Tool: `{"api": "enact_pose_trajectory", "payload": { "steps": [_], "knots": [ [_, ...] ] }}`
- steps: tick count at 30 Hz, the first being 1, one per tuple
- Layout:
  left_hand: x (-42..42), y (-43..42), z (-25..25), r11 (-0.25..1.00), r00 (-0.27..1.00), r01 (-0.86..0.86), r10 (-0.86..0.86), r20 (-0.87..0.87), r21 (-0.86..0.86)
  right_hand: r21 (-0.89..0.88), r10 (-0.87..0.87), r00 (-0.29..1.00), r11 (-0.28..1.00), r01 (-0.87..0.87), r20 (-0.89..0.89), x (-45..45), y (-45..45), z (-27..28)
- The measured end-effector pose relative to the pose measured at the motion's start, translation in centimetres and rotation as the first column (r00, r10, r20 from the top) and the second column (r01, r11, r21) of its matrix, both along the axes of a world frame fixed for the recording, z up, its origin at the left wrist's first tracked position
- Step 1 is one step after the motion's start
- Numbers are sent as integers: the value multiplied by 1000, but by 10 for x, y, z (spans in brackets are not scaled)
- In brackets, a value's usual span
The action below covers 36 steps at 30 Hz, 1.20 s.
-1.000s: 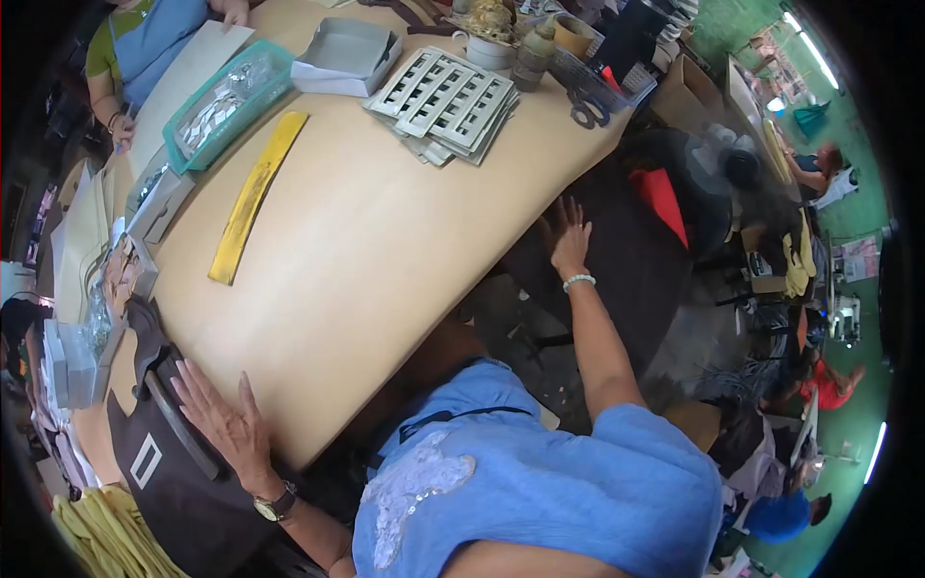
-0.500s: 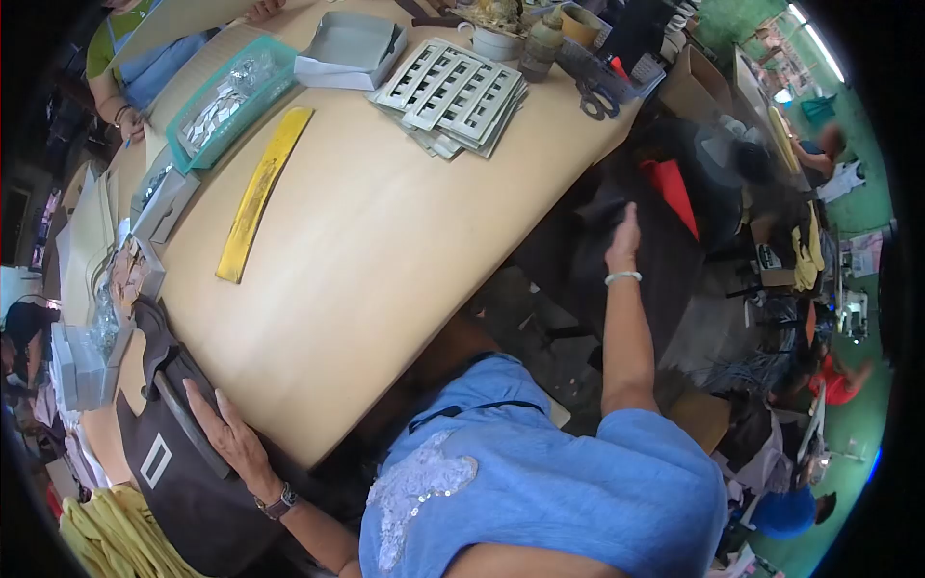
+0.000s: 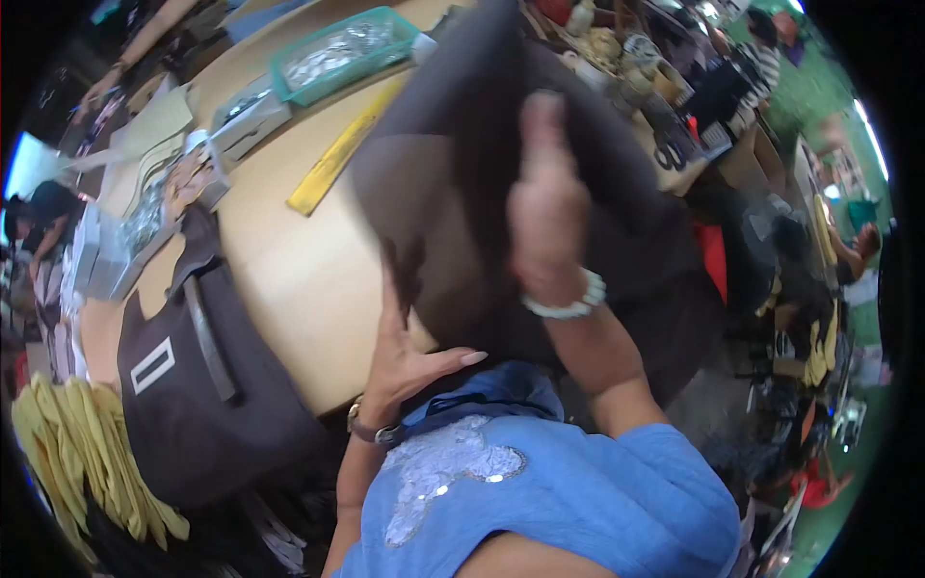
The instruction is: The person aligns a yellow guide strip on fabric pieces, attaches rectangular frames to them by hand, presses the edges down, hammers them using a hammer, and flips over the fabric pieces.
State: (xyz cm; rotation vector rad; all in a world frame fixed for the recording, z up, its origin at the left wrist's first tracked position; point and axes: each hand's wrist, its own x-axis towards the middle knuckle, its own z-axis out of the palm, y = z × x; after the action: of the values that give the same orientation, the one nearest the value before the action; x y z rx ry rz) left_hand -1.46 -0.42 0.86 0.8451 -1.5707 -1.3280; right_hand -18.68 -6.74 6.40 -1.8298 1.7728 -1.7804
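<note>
A large dark brown sheet of bag-like material (image 3: 414, 193) is raised over the table, blurred by motion. My right hand (image 3: 549, 217), with a pale bracelet at the wrist, is closed on it, thumb pointing up; the fingertips are hidden. Close to the table's front edge, my left hand (image 3: 405, 371) is open, thumb spread from the fingers, beside the lower left part of the sheet. Whether its fingers touch the sheet I cannot tell. Left of that hand lies another dark brown piece (image 3: 222, 414) with a white rectangular frame (image 3: 152, 365) and a dark narrow bar (image 3: 210, 337) on it.
A yellow strip (image 3: 337, 154) lies on the wooden table (image 3: 289, 279), partly covered by the sheet. Beyond it stand a teal basket (image 3: 289, 82) and small boxes. Yellow cloths (image 3: 82, 453) hang at the left, scissors (image 3: 667, 154) lie at the right, and other people are around.
My right hand has come from the right side to the middle with the dark sheet, which now covers part of the table. My left hand has left the other dark piece and moved right.
</note>
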Motion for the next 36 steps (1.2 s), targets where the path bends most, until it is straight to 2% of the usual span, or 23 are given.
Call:
{"api": "enact_pose_trajectory", "payload": {
  "steps": [1, 2, 3, 4, 5, 6, 8, 9, 10, 11, 13, 14, 16, 19, 20, 22, 23, 24, 26, 27, 30, 34, 36],
  "knots": [
    [-5, 2, 2, 998, 992, -45, 49, -113, 37, 26, 159, 970, 986, -167, 184, 34, -10, 23],
    [-7, 4, 5, 994, 970, -83, 98, -224, 77, 21, 405, 822, 893, -450, 399, 58, -24, 27],
    [-4, 1, 8, 964, 936, -141, 204, -288, 224, -14, 526, 589, 753, -658, 613, 82, -38, 32],
    [2, -1, 11, 911, 889, -183, 314, -335, 369, -207, 712, 381, 589, -781, 589, 96, -56, 24],
    [9, -4, 14, 836, 828, -205, 425, -365, 509, -30, 691, 489, 592, -805, 532, 100, -60, 17],
    [20, -9, 8, 820, 814, -283, 480, -328, 498, 67, 695, 556, 596, -800, 456, 103, -67, 9],
    [48, -19, -14, 767, 766, -431, 589, -257, 475, 255, 700, 659, 608, -752, 276, 102, -90, -19],
    [59, -20, -16, 761, 761, -444, 599, -249, 474, 394, 673, 731, 645, -655, 114, 96, -98, -35],
    [69, -21, -18, 752, 753, -456, 611, -243, 476, 520, 573, 812, 730, -443, -114, 89, -91, -36],
    [74, -19, -20, 742, 744, -468, 624, -239, 480, 565, 535, 790, 767, -304, -301, 77, -90, -43],
    [77, -11, -2, 689, 752, -496, 645, -135, 529, 575, 460, 726, 811, -110, -511, 53, -90, -69],
    [79, -7, 4, 662, 758, -507, 647, -81, 552, 616, 465, 692, 787, -39, -551, 43, -84, -71],
    [88, 1, -10, 696, 757, -524, 644, -106, 490, 574, 417, 640, 818, 46, -645, 26, -71, -81],
    [94, 11, -16, 702, 739, -618, 672, -42, 354, 500, 335, 677, 864, 56, -655, 9, -52, -86],
    [94, 16, -11, 649, 700, -688, 711, 64, 325, 517, 340, 685, 853, 63, -644, 6, -48, -88],
    [93, 18, 2, 668, 687, -727, 704, 179, 163, 552, 323, 714, 827, 106, -622, 0, -44, -95],
    [87, 17, 8, 601, 535, -794, 763, 363, -93, 595, 333, 731, 794, 122, -595, 0, -43, -100],
    [80, 16, 12, 529, 336, -767, 813, 476, -362, 567, 305, 751, 817, 110, -585, -1, -42, -113],
    [76, 13, 11, 471, 120, -528, 865, 488, -706, 564, 285, 776, 819, 107, -562, 0, -40, -116],
    [68, 11, 16, 483, 114, -485, 862, 495, -729, 561, 266, 789, 819, 118, -554, 0, -39, -115],
    [38, 4, 28, 550, 240, -310, 834, 497, -775, 547, 230, 832, 831, 102, -505, 9, -23, -115],
    [12, -9, 16, 773, 320, -154, 629, 708, -616, 560, 183, 847, 814, 154, -500, 16, 19, -105],
    [10, -15, -3, 816, 304, -112, 572, 762, -567, 571, 157, 843, 796, 200, -514, 12, 45, -97]
  ]
}}
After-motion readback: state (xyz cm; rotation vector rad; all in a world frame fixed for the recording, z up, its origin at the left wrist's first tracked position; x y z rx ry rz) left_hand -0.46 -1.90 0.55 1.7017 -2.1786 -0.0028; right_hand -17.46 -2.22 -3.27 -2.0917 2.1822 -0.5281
